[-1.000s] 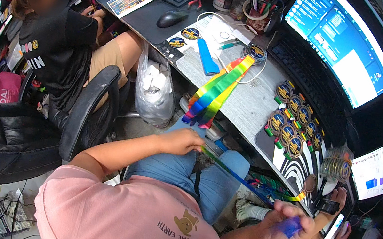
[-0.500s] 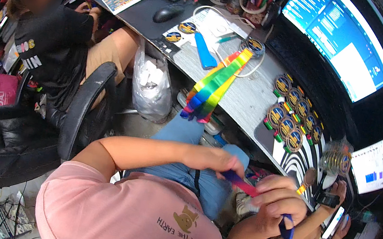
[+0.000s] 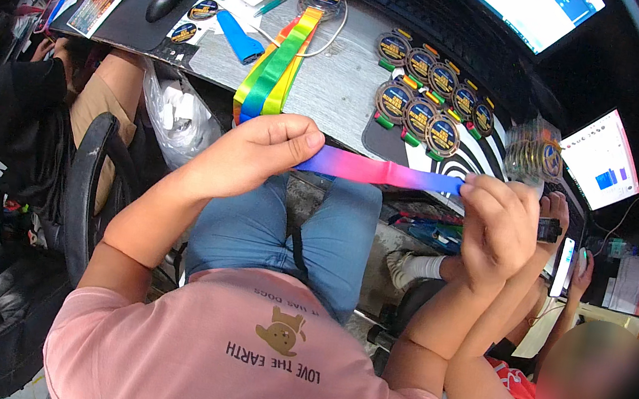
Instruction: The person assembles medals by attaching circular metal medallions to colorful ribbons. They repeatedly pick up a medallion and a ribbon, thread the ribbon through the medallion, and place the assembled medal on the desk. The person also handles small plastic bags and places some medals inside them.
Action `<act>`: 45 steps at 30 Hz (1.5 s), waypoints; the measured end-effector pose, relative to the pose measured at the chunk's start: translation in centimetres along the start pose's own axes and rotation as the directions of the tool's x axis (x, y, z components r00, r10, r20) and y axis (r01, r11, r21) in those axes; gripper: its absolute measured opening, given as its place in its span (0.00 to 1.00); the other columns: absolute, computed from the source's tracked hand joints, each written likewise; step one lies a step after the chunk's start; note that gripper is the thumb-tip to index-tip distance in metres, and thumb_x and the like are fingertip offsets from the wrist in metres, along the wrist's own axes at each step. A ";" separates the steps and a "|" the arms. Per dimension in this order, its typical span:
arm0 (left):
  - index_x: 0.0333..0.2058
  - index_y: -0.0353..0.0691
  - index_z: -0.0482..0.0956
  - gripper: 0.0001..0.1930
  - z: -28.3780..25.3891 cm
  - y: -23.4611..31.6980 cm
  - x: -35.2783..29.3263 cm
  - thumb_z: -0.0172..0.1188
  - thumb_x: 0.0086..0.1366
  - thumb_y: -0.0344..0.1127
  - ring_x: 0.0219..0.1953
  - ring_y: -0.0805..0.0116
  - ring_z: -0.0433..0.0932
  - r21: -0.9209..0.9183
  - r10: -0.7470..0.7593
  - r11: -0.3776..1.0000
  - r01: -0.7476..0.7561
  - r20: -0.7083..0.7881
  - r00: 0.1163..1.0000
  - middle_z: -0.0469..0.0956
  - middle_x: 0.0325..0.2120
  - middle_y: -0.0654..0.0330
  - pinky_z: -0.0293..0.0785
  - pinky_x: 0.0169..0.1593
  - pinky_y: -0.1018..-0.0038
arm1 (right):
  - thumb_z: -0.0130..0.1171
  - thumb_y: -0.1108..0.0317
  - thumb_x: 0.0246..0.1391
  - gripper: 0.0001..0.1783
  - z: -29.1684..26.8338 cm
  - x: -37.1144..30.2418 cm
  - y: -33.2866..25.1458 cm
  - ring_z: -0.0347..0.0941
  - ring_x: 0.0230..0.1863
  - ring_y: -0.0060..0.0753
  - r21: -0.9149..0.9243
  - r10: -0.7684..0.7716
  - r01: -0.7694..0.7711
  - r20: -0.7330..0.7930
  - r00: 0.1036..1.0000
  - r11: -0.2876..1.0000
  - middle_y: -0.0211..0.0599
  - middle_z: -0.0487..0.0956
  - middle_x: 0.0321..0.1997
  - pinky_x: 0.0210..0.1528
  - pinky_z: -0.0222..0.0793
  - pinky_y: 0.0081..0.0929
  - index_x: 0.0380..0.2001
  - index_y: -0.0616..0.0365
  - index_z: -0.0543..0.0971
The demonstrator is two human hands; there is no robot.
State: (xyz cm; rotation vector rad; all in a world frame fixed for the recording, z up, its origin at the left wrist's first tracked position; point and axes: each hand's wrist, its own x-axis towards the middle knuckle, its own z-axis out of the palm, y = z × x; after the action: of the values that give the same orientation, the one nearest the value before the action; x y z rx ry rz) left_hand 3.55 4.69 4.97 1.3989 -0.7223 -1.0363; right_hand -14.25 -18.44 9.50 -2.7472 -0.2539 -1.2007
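A ribbon strip point(image 3: 384, 173), fading from blue through pink to blue, is stretched level in front of my body. One end is pinched by my left hand point(image 3: 273, 152), thumb on top; my right hand point(image 3: 500, 225) grips the other end between thumb and fingers. Beyond my left hand, rainbow ribbons point(image 3: 280, 71) hang over the desk edge from a round medal point(image 3: 323, 2). A flat blue piece point(image 3: 240, 37) lies beside them. Several round medals point(image 3: 416, 119) with coloured ribbon bits are grouped on the desk beyond my right hand.
A grey desk point(image 3: 332, 111) curves ahead, carrying a black mouse point(image 3: 169, 0), keyboard point(image 3: 412, 8) and wrapped medal stack point(image 3: 534, 156). A plastic bag point(image 3: 176, 114) hangs by the chair point(image 3: 97, 185). People sit on both sides; the right one's arm point(image 3: 519, 317) is close to mine.
My hands have moved apart, and the ribbon, bunched and drooping before, is now pulled straight between them. The view has shifted, bringing the right-hand person into sight.
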 end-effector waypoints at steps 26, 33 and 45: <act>0.29 0.45 0.71 0.13 -2.8 0.6 -0.2 0.56 0.68 0.46 0.19 0.84 0.54 -0.120 -0.117 0.987 0.110 -0.056 0.992 0.59 0.18 0.75 0.47 0.23 0.83 | 0.60 0.76 0.40 0.17 5.6 -3.0 1.5 0.77 0.30 0.33 0.040 -0.051 0.048 0.071 0.996 0.998 0.38 0.79 0.36 0.26 0.71 0.27 0.39 0.58 0.80; 0.32 0.41 0.75 0.15 -1.5 1.6 -0.4 0.53 0.69 0.46 0.22 0.85 0.60 0.096 -0.115 0.988 0.122 -0.074 0.991 0.66 0.20 0.72 0.59 0.26 0.84 | 0.60 0.75 0.41 0.13 6.2 -3.7 3.1 0.80 0.34 0.37 -0.118 -0.157 0.163 0.051 0.986 0.980 0.42 0.81 0.39 0.28 0.74 0.26 0.36 0.59 0.77; 0.37 0.35 0.78 0.08 -1.0 3.0 -1.2 0.60 0.65 0.34 0.27 0.80 0.70 -0.007 -0.095 0.995 0.097 0.161 0.982 0.74 0.25 0.69 0.66 0.33 0.82 | 0.64 0.76 0.37 0.09 7.9 -4.2 3.6 0.79 0.28 0.35 -0.059 -0.143 0.137 -0.110 0.984 0.989 0.46 0.82 0.42 0.26 0.73 0.25 0.26 0.60 0.77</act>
State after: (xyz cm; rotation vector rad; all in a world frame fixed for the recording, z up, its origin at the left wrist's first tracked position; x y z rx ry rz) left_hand 4.37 5.82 7.98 1.3588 -0.7680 -1.2386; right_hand -10.68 -20.91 0.94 -2.7312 -0.4159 -1.4128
